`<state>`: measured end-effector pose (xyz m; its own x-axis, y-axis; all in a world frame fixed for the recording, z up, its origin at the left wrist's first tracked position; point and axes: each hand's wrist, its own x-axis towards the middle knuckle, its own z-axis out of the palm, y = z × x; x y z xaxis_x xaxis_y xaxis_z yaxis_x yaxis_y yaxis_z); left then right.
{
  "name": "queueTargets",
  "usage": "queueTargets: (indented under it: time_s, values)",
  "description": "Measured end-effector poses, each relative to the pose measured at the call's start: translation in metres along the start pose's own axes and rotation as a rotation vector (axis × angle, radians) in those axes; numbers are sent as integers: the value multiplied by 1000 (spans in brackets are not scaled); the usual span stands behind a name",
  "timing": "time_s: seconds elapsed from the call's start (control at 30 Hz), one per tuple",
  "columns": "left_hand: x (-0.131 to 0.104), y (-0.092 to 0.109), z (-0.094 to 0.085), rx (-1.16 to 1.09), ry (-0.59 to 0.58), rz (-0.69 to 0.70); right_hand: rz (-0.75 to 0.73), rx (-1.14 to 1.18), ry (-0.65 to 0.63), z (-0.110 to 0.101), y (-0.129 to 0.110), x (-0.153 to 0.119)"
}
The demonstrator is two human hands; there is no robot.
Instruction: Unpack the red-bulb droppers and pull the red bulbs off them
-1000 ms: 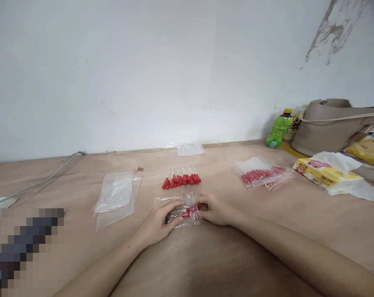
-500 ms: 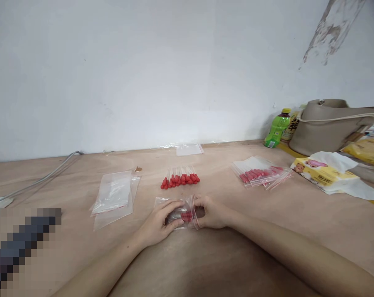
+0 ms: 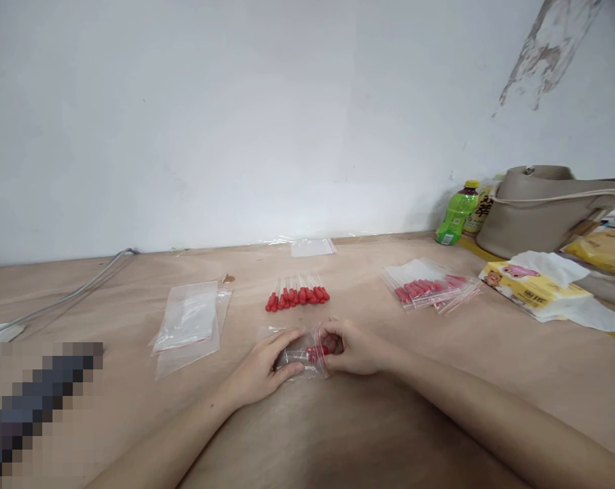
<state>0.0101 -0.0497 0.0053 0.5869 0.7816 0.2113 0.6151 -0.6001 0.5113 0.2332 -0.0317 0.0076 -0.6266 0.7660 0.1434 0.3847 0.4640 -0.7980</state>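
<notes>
A clear zip bag [image 3: 294, 356] lies on the table between my hands, with red-tipped sticks [image 3: 316, 353] in its right part. My left hand [image 3: 269, 363] rests on the bag's left part, thumb and fingers spread apart. At the bag's right end, my right hand [image 3: 345, 346] has its fingers curled at the opening, near the red tips; whether they grip the bag or the sticks is hard to tell. Beyond the hands lies a row of red-tipped sticks [image 3: 297, 297]. Empty clear bags [image 3: 188, 319] are stacked at the left, and filled bags [image 3: 424, 285] at the right.
One flat bag [image 3: 312, 247] lies by the wall. At the right are a yellow tissue pack [image 3: 534, 288], a green bottle [image 3: 457, 214] and a beige handbag [image 3: 531, 210]. A grey cable [image 3: 91, 280] runs along the left, above a pixelated dark object [image 3: 43, 394].
My right hand has shifted slightly right, its fingers more curled. The red tips in the bag have moved right, towards those fingers. My left hand has barely moved.
</notes>
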Motion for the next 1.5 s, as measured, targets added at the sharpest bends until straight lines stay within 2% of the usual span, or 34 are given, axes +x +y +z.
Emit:
queueTargets:
  time_s: [0.13,0.3,0.4,0.5,0.63,0.7,0.77,0.83,0.9,0.97,1.03,1.17,1.3,1.5]
  values:
    - [0,3,-1,1,7,3,-23,-55,42,1,-2,-1]
    - [0,4,-2,5,2,12,63,198,25,1,4,0]
    - [0,3,-2,18,-1,-5,152,440,16,-13,15,2]
    - [-1,3,-2,37,-8,-14,188,565,43,-38,25,2]
    - [0,5,-6,108,-21,95,208,563,204,-79,31,-1]
    - [0,7,-8,164,-46,180,202,602,361,-95,29,-1]
    - [1,10,-10,165,-75,212,156,637,530,-102,25,1]
    - [1,12,-11,118,-126,220,75,625,658,-98,19,8]
    - [1,14,-12,95,-218,252,-22,528,724,-86,11,20]
    - [2,16,-14,120,-308,290,-123,330,753,-70,5,35]
    - [2,19,-15,151,-347,290,-223,87,756,-52,0,52]
    - [0,24,-14,189,-378,266,-399,-268,642,-23,-2,87]
    - [-2,24,-12,183,-345,252,-367,-575,444,-2,1,115]
    - [-4,23,-11,188,-299,270,-367,-666,326,12,3,126]
